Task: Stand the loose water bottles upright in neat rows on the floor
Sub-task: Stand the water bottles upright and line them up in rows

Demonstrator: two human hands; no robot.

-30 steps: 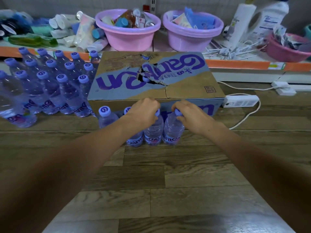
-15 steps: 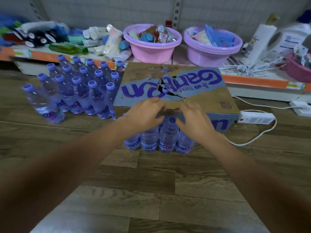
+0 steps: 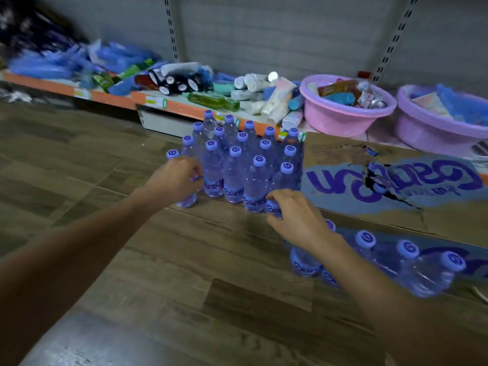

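The left hand curls its grip round the end bottle at the left of the standing block of bottles on the floor — the right hand grips the near-right bottle, beside the cardboard box.

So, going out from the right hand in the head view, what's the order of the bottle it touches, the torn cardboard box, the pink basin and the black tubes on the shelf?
1. Bottle, at the near right corner of the block, under the right hand.
2. Torn cardboard box, just to its right.
3. Pink basin, behind the box on the shelf.
4. Black tubes, far back left on the shelf.
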